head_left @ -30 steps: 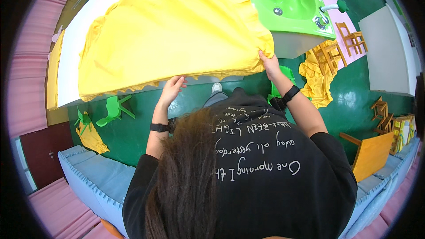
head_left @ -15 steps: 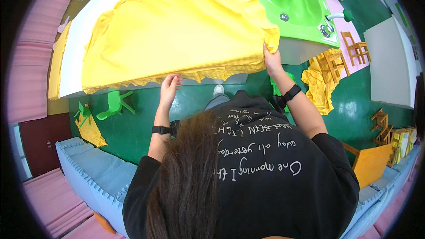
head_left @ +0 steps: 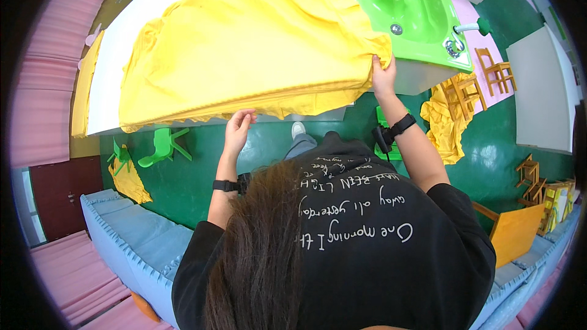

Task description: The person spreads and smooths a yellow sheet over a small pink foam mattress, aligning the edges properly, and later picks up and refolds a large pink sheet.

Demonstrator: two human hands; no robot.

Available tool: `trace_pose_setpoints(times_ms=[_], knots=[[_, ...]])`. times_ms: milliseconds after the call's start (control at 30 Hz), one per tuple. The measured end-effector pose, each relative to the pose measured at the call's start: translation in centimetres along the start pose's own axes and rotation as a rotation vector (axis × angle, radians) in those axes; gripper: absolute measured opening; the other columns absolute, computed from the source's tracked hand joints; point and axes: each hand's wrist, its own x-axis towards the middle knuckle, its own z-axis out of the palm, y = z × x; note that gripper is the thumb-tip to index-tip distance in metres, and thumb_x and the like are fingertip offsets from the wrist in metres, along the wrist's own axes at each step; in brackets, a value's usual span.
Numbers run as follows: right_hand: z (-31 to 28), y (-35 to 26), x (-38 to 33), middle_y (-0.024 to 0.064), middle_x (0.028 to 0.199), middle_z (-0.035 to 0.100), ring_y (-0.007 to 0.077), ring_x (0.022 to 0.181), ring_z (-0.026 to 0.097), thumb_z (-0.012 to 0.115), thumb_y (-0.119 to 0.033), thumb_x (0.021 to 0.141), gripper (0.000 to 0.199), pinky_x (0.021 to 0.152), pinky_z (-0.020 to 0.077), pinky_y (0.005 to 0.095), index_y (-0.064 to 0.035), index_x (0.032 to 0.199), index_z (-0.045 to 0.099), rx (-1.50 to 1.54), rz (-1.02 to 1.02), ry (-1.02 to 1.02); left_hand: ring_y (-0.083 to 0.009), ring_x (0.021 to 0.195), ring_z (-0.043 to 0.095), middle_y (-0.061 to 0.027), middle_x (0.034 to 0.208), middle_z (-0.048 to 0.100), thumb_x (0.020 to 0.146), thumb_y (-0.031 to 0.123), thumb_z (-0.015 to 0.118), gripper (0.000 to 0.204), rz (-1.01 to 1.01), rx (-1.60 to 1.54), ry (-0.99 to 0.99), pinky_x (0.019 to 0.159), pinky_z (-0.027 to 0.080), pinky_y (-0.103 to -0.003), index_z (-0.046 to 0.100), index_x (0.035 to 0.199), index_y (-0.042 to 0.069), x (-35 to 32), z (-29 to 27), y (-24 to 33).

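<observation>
Right hand gripping corner of yellow cloth on white tabletop; left hand at near edge; green basin right.

I see a loose black T-shirt with short sleeves and white handwritten-style lettering. Long dark hair covers the shirt's left part. Beyond its sleeves sit 2 black straps (the right one bears a dark boxy device); past the shirt, grey-blue trousers, 1 white shoe.

Over the last second, you brought your right fingers, pinching the corner of the yellow cloth, farther forward, nearer the green basin. Your head view also shifted slightly leftward.
</observation>
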Motion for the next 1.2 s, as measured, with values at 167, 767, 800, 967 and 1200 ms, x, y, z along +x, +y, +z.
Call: trace_pose_setpoints(times_ms=[167,767,800,967,1200], knots=[[-0.2,0.6,1.1,0.0097,0.114,0.054,0.0173,0.102,0.053,0.052,-0.002,0.088,0.034,0.090,0.0422,0.0296,0.0003,0.121,0.042,0.050,0.042,0.035,-0.0094,0.080,0.057,-0.0010,0.089,0.060,0.092,0.012,0.047,0.019,0.019,0.003,-0.010,0.069,0.042,-0.022,0.058,0.105,0.004,0.2,0.1,-0.8],[0.5,2.5,2.4,0.0088,0.118,0.056,0.0191,0.103,0.055,0.052,-0.009,0.090,0.032,0.087,0.0455,0.0311,0.0000,0.120,0.049,0.153,0.254,-0.034,-0.0160,0.084,0.059,-0.0092,0.100,0.059,0.093,0.023,0.045,0.035,-0.241,-0.409,0.272,0.067,0.048,-0.028,0.043,0.122,0.003,2.5,-1.8,0.5],[-0.3,2.9,2.3,0.0093,0.121,0.053,0.0194,0.106,0.054,0.052,-0.008,0.090,0.034,0.089,0.0443,0.0316,0.0002,0.122,0.046,0.140,0.303,-0.098,-0.0202,0.086,0.059,-0.0123,0.105,0.056,0.092,0.025,0.047,0.037,-0.253,-0.555,0.311,0.069,0.050,-0.032,0.041,0.119,0.000,3.1,-2.3,0.4],[-3.3,2.8,2.2,0.0157,0.119,0.047,0.0242,0.108,0.049,0.065,-0.007,0.078,0.050,0.093,0.0396,0.0331,0.0036,0.119,0.038,-0.226,0.336,-0.080,-0.0206,0.086,0.057,-0.0128,0.097,0.053,0.090,0.027,0.050,0.036,-0.184,-0.716,0.548,0.073,0.052,-0.033,0.045,0.108,-0.003,4.7,-5.0,-0.7],[0.8,-5.3,-0.6,0.0132,0.096,0.045,0.0247,0.084,0.045,0.064,-0.015,0.079,0.035,0.080,0.0385,0.0341,0.0013,0.102,0.043,-1.002,-0.722,-0.177,-0.0188,0.083,0.053,-0.0089,0.096,0.048,0.086,0.019,0.055,0.036,-0.162,-0.399,0.976,0.064,0.051,-0.031,0.040,0.113,-0.001,8.5,-7.8,-6.7]])
